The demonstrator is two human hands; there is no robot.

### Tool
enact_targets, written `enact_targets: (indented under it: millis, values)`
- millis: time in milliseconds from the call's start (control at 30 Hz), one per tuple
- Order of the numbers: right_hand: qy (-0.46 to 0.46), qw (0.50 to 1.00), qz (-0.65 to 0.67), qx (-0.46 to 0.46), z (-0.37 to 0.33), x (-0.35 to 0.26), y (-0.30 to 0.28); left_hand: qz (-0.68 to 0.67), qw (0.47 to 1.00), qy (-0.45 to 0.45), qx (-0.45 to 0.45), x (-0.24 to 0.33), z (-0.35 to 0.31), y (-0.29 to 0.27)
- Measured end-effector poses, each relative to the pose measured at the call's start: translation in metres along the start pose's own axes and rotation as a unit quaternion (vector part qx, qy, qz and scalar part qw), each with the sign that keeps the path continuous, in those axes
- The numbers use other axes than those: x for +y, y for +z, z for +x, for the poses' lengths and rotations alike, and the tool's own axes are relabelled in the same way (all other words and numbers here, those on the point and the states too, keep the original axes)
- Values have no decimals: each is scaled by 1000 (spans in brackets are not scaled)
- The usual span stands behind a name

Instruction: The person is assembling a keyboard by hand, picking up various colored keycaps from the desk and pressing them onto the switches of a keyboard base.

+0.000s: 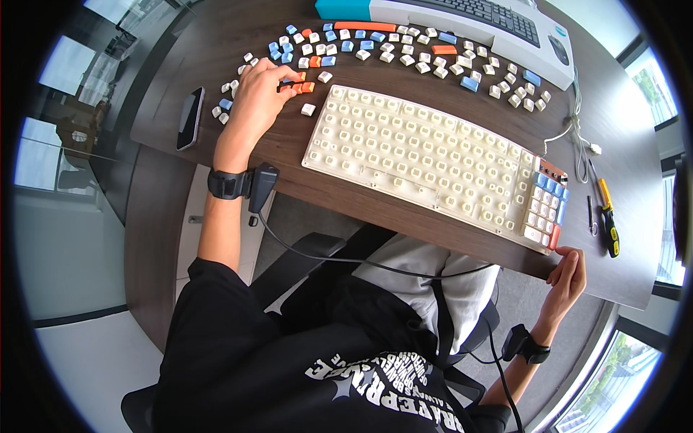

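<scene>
At the far left of the desk, my left hand (pixel 254 92) reaches among loose keycaps, thumb and index finger closed in a pinch at an orange keycap (pixel 308 87). In front of me lies a cream keyboard (pixel 426 157), tilted across the desk. Most of its switches are bare; the block at its right end carries white, blue and red-orange keycaps (pixel 543 206). My right hand (pixel 569 276) is at the desk's front edge by the keyboard's lower right corner. Its fingers are curled, one fingertip at that corner; whether they hold anything is hidden.
Several white, blue and orange keycaps (pixel 406 49) are spread behind the keyboard. A keyboard box (pixel 498 43) stands at the back. A phone (pixel 190 117) lies at left; a coiled cable (pixel 577 137), a yellow-black screwdriver (pixel 609 216) and a thin tool lie at right. Wrist-strap cables hang over my lap.
</scene>
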State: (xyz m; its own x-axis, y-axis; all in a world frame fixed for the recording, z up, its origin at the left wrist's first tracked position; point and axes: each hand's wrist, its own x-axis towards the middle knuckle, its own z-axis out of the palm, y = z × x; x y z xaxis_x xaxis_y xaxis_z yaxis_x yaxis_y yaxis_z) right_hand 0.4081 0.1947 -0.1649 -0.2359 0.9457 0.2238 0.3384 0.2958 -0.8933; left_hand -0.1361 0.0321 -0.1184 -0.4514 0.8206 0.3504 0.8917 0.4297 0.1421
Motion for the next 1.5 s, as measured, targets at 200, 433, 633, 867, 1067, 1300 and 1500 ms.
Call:
enact_targets:
  millis: [200,433,633,867,1067,1300,1500]
  values:
    - [6,1000,1,-2,-1,-1,-2,15,1000,-3,1,6,-4,3]
    - [46,999,28,-6,-3,-15,3,42,999,24,14,0,-12,-6]
    - [11,999,9,-38,2,-14,4,-8,995,-90,-38,30,-27,-22]
    - [8,999,18,-40,2,-15,0,-85,992,-83,-34,94,-38,-41]
    - [3,999,7,-39,0,-13,-1,-281,948,118,-97,224,-75,-21]
    - [10,999,28,-44,-1,-15,3,-302,925,226,-44,270,-76,21]
    - [3,999,25,-46,0,-17,2,-290,921,259,-20,275,-75,27]
